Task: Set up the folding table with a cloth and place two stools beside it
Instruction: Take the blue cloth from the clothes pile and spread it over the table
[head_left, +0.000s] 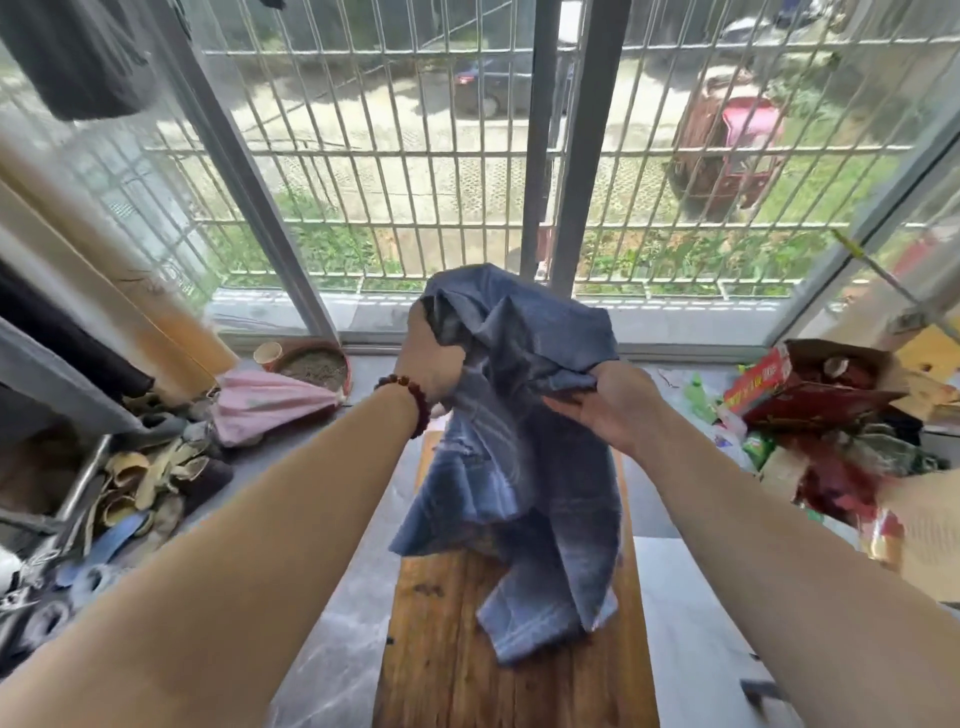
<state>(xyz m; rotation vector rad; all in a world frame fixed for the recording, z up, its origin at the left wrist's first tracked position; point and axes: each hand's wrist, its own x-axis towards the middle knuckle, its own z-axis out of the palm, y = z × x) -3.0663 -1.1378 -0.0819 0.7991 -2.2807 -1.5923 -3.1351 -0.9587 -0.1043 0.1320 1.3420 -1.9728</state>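
A crumpled blue cloth (519, 457) with pale stripes hangs in the air over a narrow wooden table top (447, 665). My left hand (428, 364), with a bead bracelet on the wrist, grips the cloth's upper left part. My right hand (610, 402) pinches a bunched fold on its right side. The cloth's lower end droops onto the wood. No stool shows in the head view.
A barred window (467, 156) fills the far side. On the left floor lie a pile of shoes and insoles (140, 493), a pink cloth (265, 405) and a bowl (311, 366). Boxes, bags and packets (810, 405) crowd the right. Grey tiled floor (332, 623) flanks the table.
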